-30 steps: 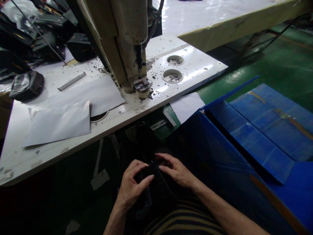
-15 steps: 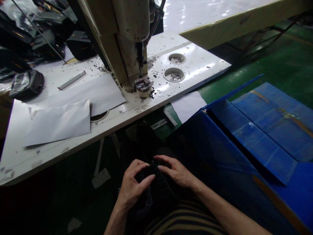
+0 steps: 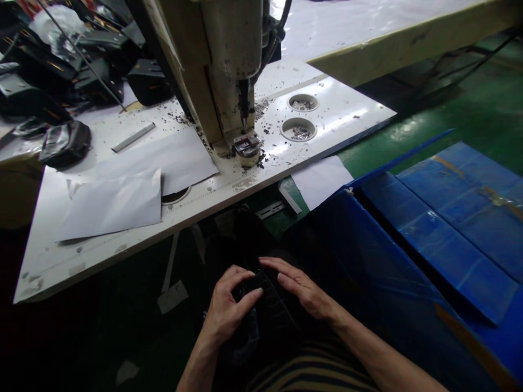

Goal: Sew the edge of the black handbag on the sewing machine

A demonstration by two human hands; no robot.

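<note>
Low in the view, above my lap, my left hand (image 3: 232, 305) grips the edge of a black bag (image 3: 272, 299), thumb on the near face and fingers curled over the top. The bag is so dark against the clothing that its outline and far side are hard to make out. My right hand (image 3: 304, 288) lies along the bag's right upper edge, its fingers stretched out and close together, the thumb apart. Beyond both hands stands a post-type machine (image 3: 243, 43) with its needle over a small metal plate (image 3: 247, 147).
White worktable (image 3: 143, 234) with scattered black scraps carries paper sheets (image 3: 114, 207), a metal bar (image 3: 133, 137) and a wrapped black pouch (image 3: 67, 142). Black bags (image 3: 98, 71) are piled at the back left. A blue carton (image 3: 441, 218) with raised flaps stands close on the right.
My right hand's fingers have straightened and its thumb has come away from the bag's edge. My left hand keeps its grip. The whole view has shifted slightly.
</note>
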